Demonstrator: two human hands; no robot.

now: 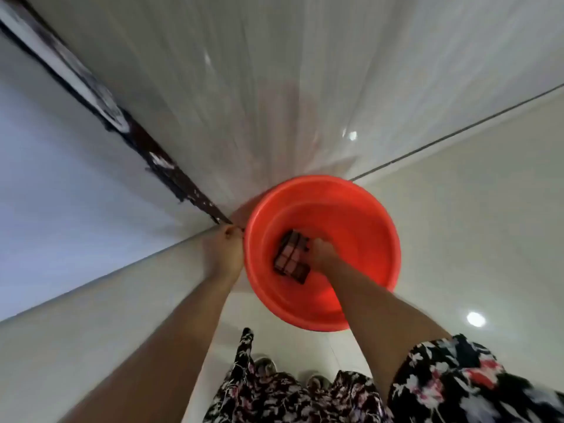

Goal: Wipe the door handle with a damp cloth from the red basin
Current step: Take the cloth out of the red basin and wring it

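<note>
Pale tiled floor — glossy, with thin dark grout lines.
A white wall rises behind it, a dark chipped strip running down beside — floral-print clothing fills the bottom edge.

My left hand on the basin rim's left side, right hand inside it, cloth in basin just left of that hand, floor beneath.

You get a bright, evenly lit view with soft shadows, glare spots on the glossy floor tiles and the white door, streaky motion blur across that door, and strong wide-angle bending toward the edges, where the floral sleeve smears.
</note>
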